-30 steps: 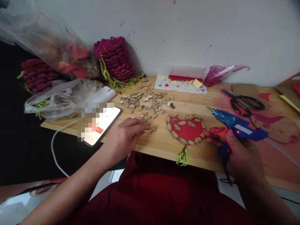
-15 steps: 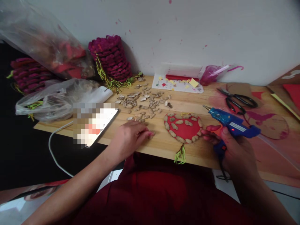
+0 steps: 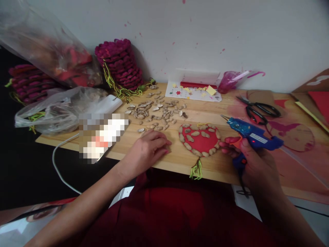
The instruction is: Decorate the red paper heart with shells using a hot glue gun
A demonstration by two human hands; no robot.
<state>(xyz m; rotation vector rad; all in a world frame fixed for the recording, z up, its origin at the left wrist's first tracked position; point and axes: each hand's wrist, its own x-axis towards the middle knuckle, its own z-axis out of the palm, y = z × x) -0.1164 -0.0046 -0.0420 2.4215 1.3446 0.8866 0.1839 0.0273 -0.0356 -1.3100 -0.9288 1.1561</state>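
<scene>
A wooden table [image 3: 180, 161] stands against the wall. Loose shells [image 3: 156, 113] lie scattered at its middle, with 1 red heart [image 3: 200, 142] just to their right. A phone [image 3: 102, 135] and a bag [image 3: 56, 111] lie at the left. A star card [image 3: 191, 93] sits at the back, and scissors [image 3: 259, 110] and a cardboard disc [image 3: 295, 135] lie at the right.

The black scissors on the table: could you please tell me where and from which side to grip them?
The scissors lie flat, blades pointing left and away, handle loops toward the right hand. So they are probably best gripped by the loops, coming from above on the right.
</scene>
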